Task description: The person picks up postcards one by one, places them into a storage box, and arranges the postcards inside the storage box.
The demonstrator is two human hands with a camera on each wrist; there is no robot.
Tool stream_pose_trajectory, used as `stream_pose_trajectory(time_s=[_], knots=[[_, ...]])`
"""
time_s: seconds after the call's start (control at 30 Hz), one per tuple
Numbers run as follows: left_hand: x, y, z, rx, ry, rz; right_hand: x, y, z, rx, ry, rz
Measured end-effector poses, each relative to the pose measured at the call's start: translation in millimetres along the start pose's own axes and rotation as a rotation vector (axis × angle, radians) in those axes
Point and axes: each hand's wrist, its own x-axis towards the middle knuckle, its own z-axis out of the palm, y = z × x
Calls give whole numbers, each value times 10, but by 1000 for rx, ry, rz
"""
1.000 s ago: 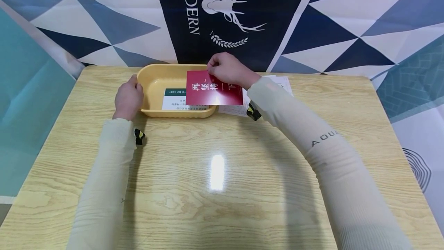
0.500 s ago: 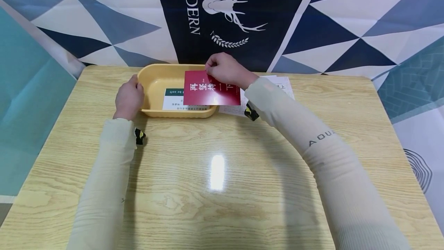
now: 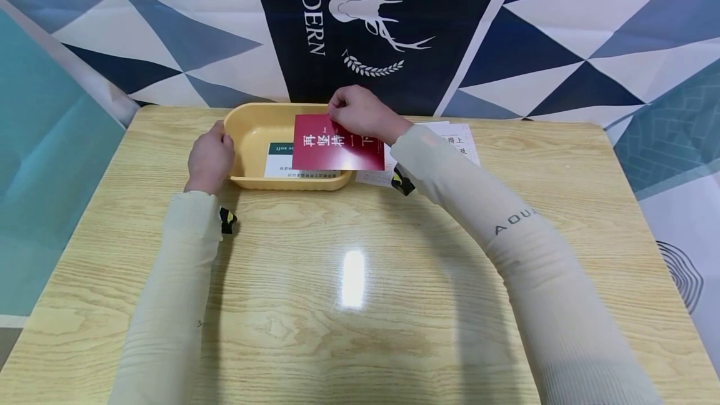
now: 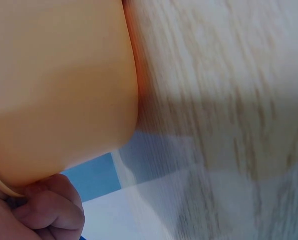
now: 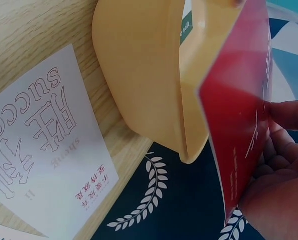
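Observation:
A yellow plastic basin (image 3: 287,185) stands at the back of the wooden table. My left hand (image 3: 210,158) grips its left end, with curled fingers at the rim in the left wrist view. Between thumb and fingers my right hand (image 3: 362,111) pinches a glossy red card (image 3: 337,158) with white Chinese characters. That card hangs over the basin's right half, covering part of it in the head view. Inside lies a white card with a green band (image 3: 278,167), partly hidden beneath the red one. Right of the basin, a white card with outlined lettering (image 5: 49,135) lies on the table.
Part of another printed card (image 5: 9,234) shows at the lower left in the right wrist view. A patterned wall cloth (image 3: 371,30) with a deer head rises directly behind the table (image 3: 315,330). The basin stands close to that back edge.
My right hand has shifted slightly left with the red card, which now covers more of the white and green card. More of the white cards at right shows. My left hand stays at the rim.

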Motion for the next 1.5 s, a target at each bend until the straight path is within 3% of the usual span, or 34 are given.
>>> stream_pose_trajectory(time_s=[0.43,0.83,1.5], knots=[[12,-21,5,-6,0,15,38,-71,57,-12,-20,17],[6,-9,-22,-7,-21,-18,87,-86,113,-20,-18,23],[37,-12,2,-16,6,6,197,-121,198,-17,7,-11]])
